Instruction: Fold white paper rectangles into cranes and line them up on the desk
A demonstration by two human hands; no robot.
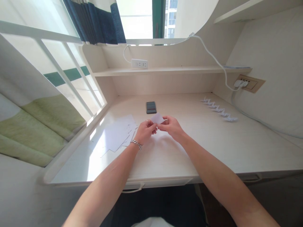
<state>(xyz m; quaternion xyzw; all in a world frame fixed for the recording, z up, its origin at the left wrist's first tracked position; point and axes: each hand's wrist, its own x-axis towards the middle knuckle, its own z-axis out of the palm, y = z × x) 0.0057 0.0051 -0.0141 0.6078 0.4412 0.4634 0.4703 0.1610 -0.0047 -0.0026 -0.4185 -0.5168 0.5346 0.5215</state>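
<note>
A small folded piece of white paper point(157, 118) is held up over the middle of the desk, one corner pointing away from me. My left hand point(146, 130), with a ring on a finger and a chain bracelet at the wrist, pinches its lower left edge. On the other side, my right hand point(172, 126) grips the right edge between thumb and fingers. The fingertips of both hands almost meet at the near corner. Loose white paper sheets point(118, 132) lie to the left of my left hand, overlapping each other.
A small dark case point(151, 107) lies just beyond my hands. Several folded white paper figures point(219, 109) stand in a slanting row at the right. A power strip point(139, 63) sits on the shelf point(165, 71). White cables point(220, 64) run to a wall socket point(251, 83).
</note>
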